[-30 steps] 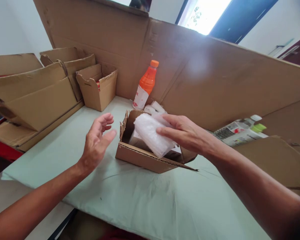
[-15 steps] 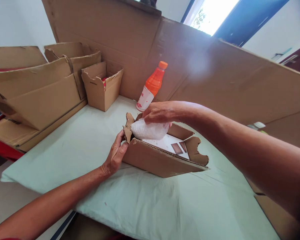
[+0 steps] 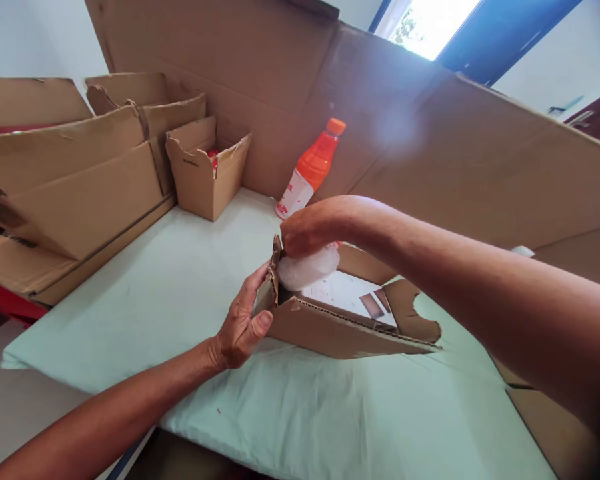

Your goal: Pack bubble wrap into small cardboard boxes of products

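Head view: the left hand (image 3: 245,323) lies open against the outside of the torn end of an open carton (image 3: 350,333), its fingers stretched along the wall and its thumb apart near the front corner; this looks like bracing rather than gripping, probably so that the light cardboard does not slide or splay outward. The right hand (image 3: 307,230) reaches across from the other side, wrist bent sharply down over that same end, with the back of the hand uppermost. Its fingers are hidden, so I cannot tell whether they grip or only press the white wrapped bundle (image 3: 307,268) beneath them. The bundle is at the left end of the carton, partly below the rim, beside a white printed box (image 3: 350,293) that lies inside toward the right end. The bundle seems soft and apt to give, which may be why the hand comes at it from above. The carton rests on a pale green cloth (image 3: 300,413), its scalloped right end free of any hand. Behind it stands an orange bottle (image 3: 313,167), near a tall cardboard panel (image 3: 205,53) that seems to serve as a backdrop. A smaller carton (image 3: 215,177) with something red inside stands farther left, just beside larger cardboard bins (image 3: 80,180).
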The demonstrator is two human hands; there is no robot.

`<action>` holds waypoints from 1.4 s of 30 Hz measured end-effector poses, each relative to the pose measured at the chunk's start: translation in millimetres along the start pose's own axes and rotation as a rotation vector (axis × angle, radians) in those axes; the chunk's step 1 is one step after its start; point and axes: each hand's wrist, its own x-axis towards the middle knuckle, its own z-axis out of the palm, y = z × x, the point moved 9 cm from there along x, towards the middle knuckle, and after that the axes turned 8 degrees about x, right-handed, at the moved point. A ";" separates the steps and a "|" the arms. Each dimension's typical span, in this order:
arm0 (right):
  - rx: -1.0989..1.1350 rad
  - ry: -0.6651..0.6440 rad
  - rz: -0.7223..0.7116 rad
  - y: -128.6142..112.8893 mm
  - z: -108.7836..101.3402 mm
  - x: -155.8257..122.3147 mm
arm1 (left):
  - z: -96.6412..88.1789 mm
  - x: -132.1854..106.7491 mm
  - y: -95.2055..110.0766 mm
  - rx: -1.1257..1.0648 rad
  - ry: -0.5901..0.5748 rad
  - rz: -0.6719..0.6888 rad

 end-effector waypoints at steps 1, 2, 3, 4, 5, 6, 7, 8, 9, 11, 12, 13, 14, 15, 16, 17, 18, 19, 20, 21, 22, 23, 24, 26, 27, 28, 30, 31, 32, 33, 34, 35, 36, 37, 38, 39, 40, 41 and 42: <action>-0.029 -0.115 0.049 -3.3 9.8 -3.0 | 0.1 -0.6 0.7 0.018 -0.004 0.013; -0.054 -0.224 0.093 -6.4 18.4 -7.4 | 0.0 -1.2 0.9 0.030 -0.004 0.021; -0.080 -0.311 0.122 -9.9 24.8 -12.4 | -0.4 -1.6 0.7 0.036 0.001 0.025; -0.106 -0.361 0.125 -14.7 28.3 -16.7 | -0.7 -2.0 -0.1 0.038 0.006 0.023; -0.137 -0.403 0.107 -20.0 31.4 -21.0 | -0.7 -2.2 -1.2 0.038 0.009 0.016; -0.172 -0.444 0.079 -25.4 35.2 -25.5 | -0.5 -2.4 -2.6 0.039 0.010 0.006; -0.208 -0.477 0.049 -30.5 39.0 -30.1 | 0.0 -2.5 -4.2 0.044 0.010 -0.007; -0.236 -0.498 0.026 -35.3 42.1 -34.5 | 0.6 -2.7 -5.6 0.051 0.007 -0.019; -0.252 -0.503 0.014 -40.0 44.0 -38.5 | 1.4 -2.9 -6.7 0.057 0.003 -0.030; -0.261 -0.490 0.029 -48.2 42.9 -46.2 | 3.0 -3.4 -8.3 0.067 -0.005 -0.046; -0.265 -0.494 0.052 -51.0 40.6 -50.9 | 3.6 -3.7 -8.4 0.070 -0.009 -0.048; -0.265 -0.514 0.082 -52.8 37.6 -56.9 | 4.0 -4.0 -7.9 0.072 -0.012 -0.046; -0.254 -0.537 0.113 -53.9 33.0 -63.6 | 4.3 -4.2 -7.0 0.075 -0.015 -0.041; -0.232 -0.548 0.135 -54.7 26.5 -70.6 | 4.5 -4.4 -5.7 0.080 -0.018 -0.031; -0.199 -0.535 0.145 -55.2 18.0 -77.4 | 4.7 -4.4 -4.0 0.086 -0.020 -0.019; -0.165 -0.497 0.143 -55.3 8.1 -83.8 | 4.7 -4.4 -2.2 0.092 -0.021 -0.007; -0.139 -0.436 0.130 -54.4 -2.2 -90.1 | 4.7 -4.1 -0.6 0.098 -0.021 0.004; -0.127 -0.367 0.114 -52.4 -11.4 -96.8 | 4.8 -3.7 0.8 0.104 -0.022 0.013; -0.125 -0.308 0.093 -49.7 -17.6 -104.1 | 5.1 -3.2 2.1 0.111 -0.025 0.022; -0.123 -0.262 0.073 -46.6 -20.4 -111.1 | 5.5 -2.6 3.1 0.117 -0.028 0.031; -0.118 -0.225 0.055 -43.5 -20.5 -117.1 | 6.2 -2.0 3.9 0.125 -0.033 0.040; -0.109 -0.195 0.038 -40.7 -18.6 -121.2 | 6.9 -1.5 4.5 0.135 -0.038 0.050; -0.101 -0.175 0.026 -38.3 -15.3 -123.1 | 7.6 -1.1 4.9 0.146 -0.042 0.060; -0.103 -0.179 0.008 -35.7 -6.1 -120.4 | 8.3 -0.8 5.2 0.167 -0.043 0.077; -0.113 -0.204 0.004 -35.1 -1.2 -116.7 | 8.4 -0.8 5.3 0.175 -0.040 0.084; -0.125 -0.240 -0.002 -35.3 3.3 -112.5 | 8.3 -1.0 5.4 0.181 -0.036 0.090; -0.142 -0.309 -0.017 -37.5 8.9 -104.8 | 7.7 -1.6 5.7 0.185 -0.029 0.097; -0.151 -0.330 -0.022 -38.9 9.8 -101.9 | 7.7 -1.8 5.7 0.186 -0.029 0.096; -0.166 -0.347 -0.021 -40.1 10.5 -100.2 | 7.6 -1.9 5.7 0.187 -0.029 0.094; -0.187 -0.363 -0.015 -40.8 11.6 -99.4 | 7.6 -2.1 5.9 0.190 -0.030 0.093; -0.217 -0.379 -0.001 -40.7 13.3 -99.4 | 7.8 -2.1 6.2 0.195 -0.035 0.093; -0.249 -0.384 0.012 -40.6 14.9 -99.4 | 7.9 -2.1 6.6 0.202 -0.039 0.095; -0.278 -0.376 0.021 -40.7 16.0 -99.0 | 7.8 -2.0 7.2 0.210 -0.041 0.098; -0.301 -0.365 0.030 -40.6 17.2 -98.3 | 7.6 -1.9 7.7 0.216 -0.043 0.101; -0.311 -0.354 0.034 -40.6 18.3 -97.5 | 7.5 -1.8 7.7 0.220 -0.046 0.098; -0.302 -0.344 0.032 -40.8 19.0 -97.0 | 7.4 -1.8 7.5 0.222 -0.050 0.093; -0.272 -0.333 0.021 -41.4 18.6 -97.1 | 7.3 -1.8 7.1 0.223 -0.052 0.085; -0.221 -0.313 0.005 -41.9 15.9 -98.4 | 7.3 -1.9 6.6 0.223 -0.055 0.078; -0.156 -0.273 -0.011 -41.9 9.8 -101.5 | 7.6 -2.2 6.1 0.223 -0.061 0.072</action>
